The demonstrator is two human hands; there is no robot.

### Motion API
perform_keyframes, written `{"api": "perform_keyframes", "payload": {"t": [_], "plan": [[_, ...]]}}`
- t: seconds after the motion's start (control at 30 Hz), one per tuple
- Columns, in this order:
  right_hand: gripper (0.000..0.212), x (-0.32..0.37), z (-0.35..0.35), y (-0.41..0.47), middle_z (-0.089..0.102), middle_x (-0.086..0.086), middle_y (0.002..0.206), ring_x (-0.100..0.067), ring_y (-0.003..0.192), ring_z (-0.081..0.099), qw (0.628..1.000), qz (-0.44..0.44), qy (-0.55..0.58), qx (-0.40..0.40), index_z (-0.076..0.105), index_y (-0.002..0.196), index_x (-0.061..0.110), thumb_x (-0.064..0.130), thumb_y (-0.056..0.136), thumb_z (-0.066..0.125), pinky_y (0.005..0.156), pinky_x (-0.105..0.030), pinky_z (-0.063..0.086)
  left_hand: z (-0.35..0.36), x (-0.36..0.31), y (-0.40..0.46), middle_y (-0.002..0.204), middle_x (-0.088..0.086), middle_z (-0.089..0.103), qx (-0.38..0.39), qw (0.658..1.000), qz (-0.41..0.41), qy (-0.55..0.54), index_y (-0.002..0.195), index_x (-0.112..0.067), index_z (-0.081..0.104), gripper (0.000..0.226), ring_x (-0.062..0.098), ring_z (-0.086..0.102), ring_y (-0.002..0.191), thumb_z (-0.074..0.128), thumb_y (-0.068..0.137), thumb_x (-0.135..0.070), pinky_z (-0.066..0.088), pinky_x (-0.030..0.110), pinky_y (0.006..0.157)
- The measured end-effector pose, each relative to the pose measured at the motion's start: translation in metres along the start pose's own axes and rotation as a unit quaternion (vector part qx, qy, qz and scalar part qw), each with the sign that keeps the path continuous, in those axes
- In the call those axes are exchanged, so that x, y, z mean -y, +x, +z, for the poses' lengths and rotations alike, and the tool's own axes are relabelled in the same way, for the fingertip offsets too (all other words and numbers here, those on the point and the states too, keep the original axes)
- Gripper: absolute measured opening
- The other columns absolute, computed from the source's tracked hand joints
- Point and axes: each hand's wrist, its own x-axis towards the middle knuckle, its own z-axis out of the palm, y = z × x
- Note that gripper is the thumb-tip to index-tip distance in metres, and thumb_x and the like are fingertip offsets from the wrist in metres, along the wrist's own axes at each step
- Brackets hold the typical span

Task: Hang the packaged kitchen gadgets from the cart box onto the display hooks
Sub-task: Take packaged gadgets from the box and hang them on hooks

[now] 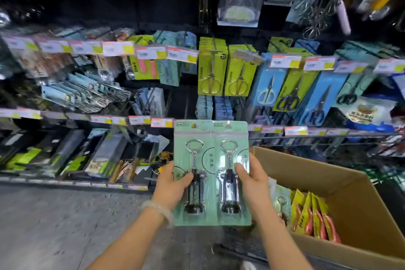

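Two mint-green corkscrew packs (211, 160) stand upright side by side in front of me, held level with the lower shelf rail. My left hand (173, 184) grips the left pack at its edge, thumb across the front. My right hand (254, 180) grips the right pack the same way. The brown cardboard cart box (341, 184) sits at the lower right and holds several yellow-green packs (311, 217) standing on edge. The dark display wall (171, 15) ahead carries hooks full of carded goods.
Yellow-green scissor packs (211, 68) and blue scissor packs (267, 81) hang just above the held packs. Price-tag rails (118, 48) run across the shelves. Low bins (92, 155) of goods line the bottom left above the grey floor (54, 226).
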Motion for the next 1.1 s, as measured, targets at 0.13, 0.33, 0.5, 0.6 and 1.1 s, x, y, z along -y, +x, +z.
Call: {"api": "perform_keyframes", "payload": {"t": [0.13, 0.33, 0.5, 0.6, 1.1], "plan": [[0.053, 0.022, 0.048, -0.011, 0.040, 0.019, 0.138, -0.004, 0.129, 0.037, 0.998, -0.024, 0.013, 0.051, 0.036, 0.144, 0.023, 0.018, 0.094, 0.054, 0.107, -0.027, 0.031, -0.047, -0.015, -0.016, 0.089, -0.015, 0.055, -0.042, 0.998, 0.021, -0.031, 0.094, -0.025, 0.046, 0.030, -0.003, 0.053, 0.083, 0.058, 0.089, 0.003, 0.039, 0.021, 0.085], [0.073, 0.063, 0.107, -0.007, 0.044, 0.007, 0.143, -0.012, 0.129, 0.044, 0.989, -0.061, 0.011, 0.137, 0.035, 0.144, 0.026, 0.033, 0.081, 0.070, 0.109, -0.033, 0.035, -0.104, -0.035, -0.015, 0.107, -0.010, 0.061, -0.102, 0.993, 0.052, -0.035, 0.117, -0.016, 0.052, 0.033, 0.015, 0.056, 0.107, 0.060, 0.089, -0.002, 0.045, 0.019, 0.081], [0.096, 0.096, 0.150, 0.013, 0.034, 0.015, 0.143, -0.010, 0.134, 0.034, 0.975, -0.115, -0.038, 0.186, 0.028, 0.147, 0.024, 0.023, 0.068, 0.083, 0.111, -0.030, 0.027, -0.140, -0.067, -0.005, 0.114, 0.000, 0.064, -0.142, 0.986, 0.075, -0.036, 0.118, -0.015, 0.056, 0.032, 0.018, 0.059, 0.108, 0.061, 0.089, -0.003, 0.045, 0.029, 0.090], [0.093, 0.112, 0.179, 0.030, 0.040, 0.010, 0.145, -0.012, 0.133, 0.038, 0.972, -0.137, -0.029, 0.191, 0.030, 0.146, 0.023, 0.017, 0.069, 0.083, 0.112, -0.037, 0.032, -0.161, -0.086, 0.011, 0.113, 0.001, 0.064, -0.160, 0.982, 0.093, -0.047, 0.118, -0.015, 0.056, 0.033, 0.018, 0.059, 0.105, 0.060, 0.089, -0.001, 0.045, 0.028, 0.087], [0.095, 0.213, 0.314, 0.152, 0.035, 0.009, 0.149, -0.016, 0.136, 0.036, 0.944, -0.215, 0.042, 0.247, 0.027, 0.146, 0.032, 0.027, 0.069, 0.083, 0.112, -0.046, 0.031, -0.249, -0.204, 0.132, 0.126, 0.008, 0.059, -0.237, 0.956, 0.172, -0.035, 0.128, -0.013, 0.046, 0.045, 0.024, 0.056, 0.116, 0.065, 0.087, -0.010, 0.044, 0.042, 0.102]]}}
